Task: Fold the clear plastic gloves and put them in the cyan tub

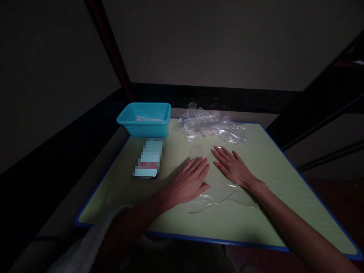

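Observation:
A clear plastic bag or sheet (218,195) lies spread on the pale green tabletop in front of me. My left hand (191,180) rests palm down on its left side, fingers stretched out and thumb apart. On its right side my right hand (231,167) lies flat as well, fingers slightly spread and pointing away to the left. Neither hand grips anything. Parts of the plastic are hidden beneath both hands, and its far outline is hard to make out.
Crumpled clear plastic bags (209,123) are heaped at the table's far edge. A turquoise basin (148,131) with something whitish inside stands at the far left. Nearer lies a blurred-out, phone-like object (150,157). The table (110,201) has a blue rim; a wall rises behind it.

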